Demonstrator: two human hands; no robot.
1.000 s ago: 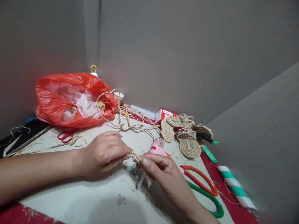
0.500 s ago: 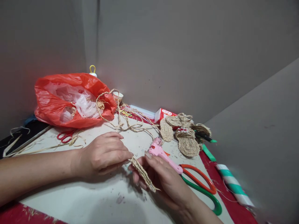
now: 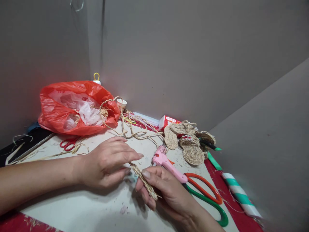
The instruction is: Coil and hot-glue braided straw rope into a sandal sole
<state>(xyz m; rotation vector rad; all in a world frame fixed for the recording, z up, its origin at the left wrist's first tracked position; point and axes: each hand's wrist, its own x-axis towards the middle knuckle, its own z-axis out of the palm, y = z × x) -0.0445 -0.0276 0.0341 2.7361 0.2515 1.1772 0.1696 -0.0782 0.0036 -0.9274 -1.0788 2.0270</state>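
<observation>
My right hand (image 3: 166,190) grips a short flat piece of braided straw (image 3: 144,182) between thumb and fingers, over the white board. At the upper left end of the piece is my left hand (image 3: 108,162), its thumb and fingers apart; whether a fingertip touches the piece is hard to tell. A long thin braided cord (image 3: 137,136) runs behind the hands. Beyond my right hand lie a pink glue gun (image 3: 169,166) and scissors with orange and green handles (image 3: 205,187). Coiled straw soles (image 3: 193,151) are stacked at the back right.
A red plastic bag (image 3: 60,112) stands at the back left, with small red scissors (image 3: 68,144) before it. Farther back are a paper cup (image 3: 121,104) and a red and white box (image 3: 167,121). A green-and-white striped roll (image 3: 241,195) lies at the right edge.
My left fingers have spread apart beside the end of the braided piece. My right hand has shifted slightly left with the piece, and its thumb lies lower on it. The view has tilted a little.
</observation>
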